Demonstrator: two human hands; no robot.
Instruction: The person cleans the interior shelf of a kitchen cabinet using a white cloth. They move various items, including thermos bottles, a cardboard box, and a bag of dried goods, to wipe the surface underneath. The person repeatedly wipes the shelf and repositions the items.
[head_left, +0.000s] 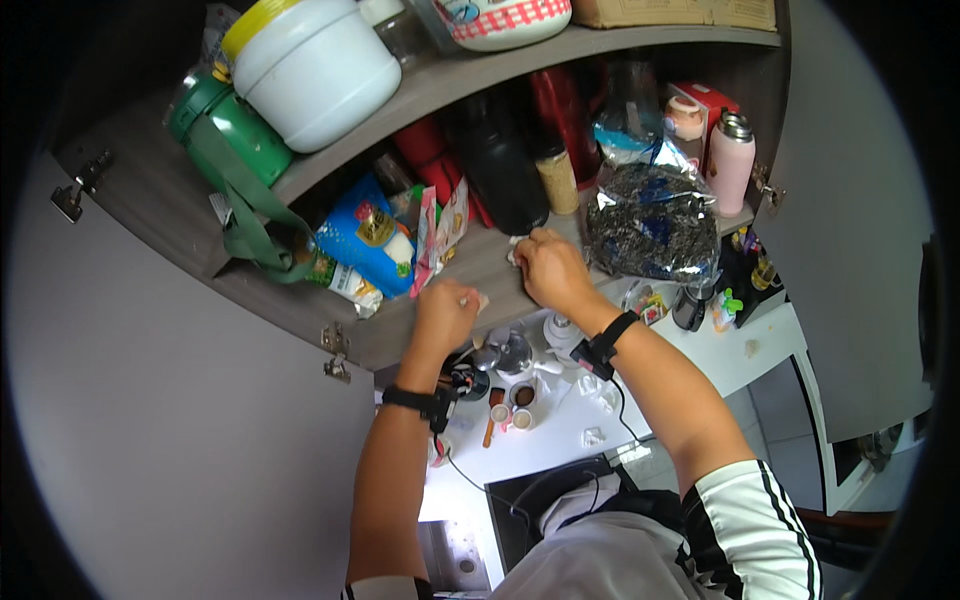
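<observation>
Both of my hands are at the lower shelf (491, 274) of an open wall cabinet. My left hand (448, 311) is curled at the shelf's front edge, with a small pale scrap at its fingertips. My right hand (551, 270) rests on the shelf below a black bottle (499, 165), its fingers bent over a crumpled white tissue or wipe (514, 252). Left of my hands lie a blue food pouch (367, 240) and a pink packet (426, 244). To the right sits a clear plastic bag of dark dried food (652, 221), next to a pink thermos flask (731, 165).
A white tub with a yellow lid (319, 75) and a green strapped bottle (225, 131) stand upper left. Cabinet doors flank me, the left one (187, 420) wide open. Below, the white counter (540, 442) holds cups, a wooden spatula and crumpled tissues, beside a sink (454, 559).
</observation>
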